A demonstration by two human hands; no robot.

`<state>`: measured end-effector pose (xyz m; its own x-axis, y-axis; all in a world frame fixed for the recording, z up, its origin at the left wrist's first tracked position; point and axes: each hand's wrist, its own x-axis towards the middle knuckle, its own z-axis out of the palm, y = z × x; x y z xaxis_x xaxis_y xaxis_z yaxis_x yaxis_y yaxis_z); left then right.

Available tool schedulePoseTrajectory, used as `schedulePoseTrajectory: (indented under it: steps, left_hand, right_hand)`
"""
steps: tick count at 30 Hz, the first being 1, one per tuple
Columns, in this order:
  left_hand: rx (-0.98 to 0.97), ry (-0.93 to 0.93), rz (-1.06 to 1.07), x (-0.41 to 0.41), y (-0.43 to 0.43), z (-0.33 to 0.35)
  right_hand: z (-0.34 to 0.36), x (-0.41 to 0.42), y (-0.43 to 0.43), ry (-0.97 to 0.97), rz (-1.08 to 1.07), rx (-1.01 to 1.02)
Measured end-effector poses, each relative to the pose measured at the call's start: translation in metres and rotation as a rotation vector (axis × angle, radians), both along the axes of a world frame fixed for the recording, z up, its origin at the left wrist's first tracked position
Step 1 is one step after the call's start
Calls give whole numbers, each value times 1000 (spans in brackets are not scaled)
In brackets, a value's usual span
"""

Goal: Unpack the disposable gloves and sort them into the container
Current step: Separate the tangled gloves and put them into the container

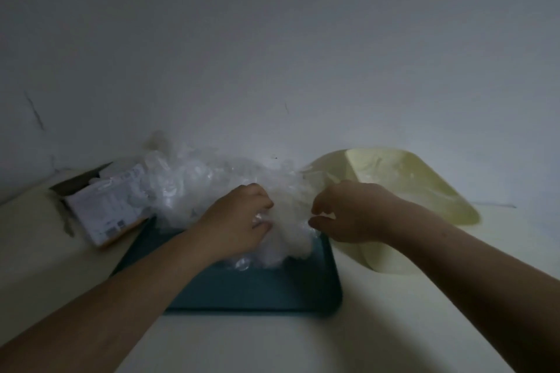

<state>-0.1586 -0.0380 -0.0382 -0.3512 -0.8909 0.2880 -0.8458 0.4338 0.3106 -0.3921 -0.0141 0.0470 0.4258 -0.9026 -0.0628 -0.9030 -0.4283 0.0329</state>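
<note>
Far left on the desk (272, 348), an opened glove box (103, 212) lay tilted; label print & barcodes too blurred to read. Touching it, the pile of clear disposable gloves (197, 188) sat on a teal tray (257, 291), spilling past its back edge. Left hand (236, 221): fingers curled into the pile, gripping film. Right hand (351, 212): fingers bent, pinching the pile's right edge. Far right, just beside the tray: pale yellow basin (439, 191) w/ some clear film inside.

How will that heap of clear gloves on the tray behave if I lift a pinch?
Probably floppy and very light: the glove heap is thin crumpled film. Sheets look tangled, so neighbours may drag along. Glossy, so it may slip in the left hand.
</note>
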Motion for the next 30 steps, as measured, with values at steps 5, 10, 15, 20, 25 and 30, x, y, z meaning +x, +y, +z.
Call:
schedulePoseTrajectory:
  steps: [5, 10, 15, 20, 25, 30]
  left_hand:
    - [-135, 546, 62, 1, 16, 18]
    - [-101, 989, 222, 14, 24, 37]
    - [-27, 1214, 234, 26, 19, 28]
    - [59, 1160, 173, 44, 7, 18]
    - [289, 963, 191, 53, 0, 13]
    - [238, 677, 234, 58, -1, 4]
  right_hand:
    - [-8, 11, -3, -265, -27, -43]
    - [-27, 38, -6, -788, -110, -62]
    - [-45, 74, -18, -1126, -191, 10]
    - [-69, 83, -45, -1114, -251, 8]
    - [-71, 82, -61, -947, -263, -35]
    - [-41, 72, -44, -796, -176, 100]
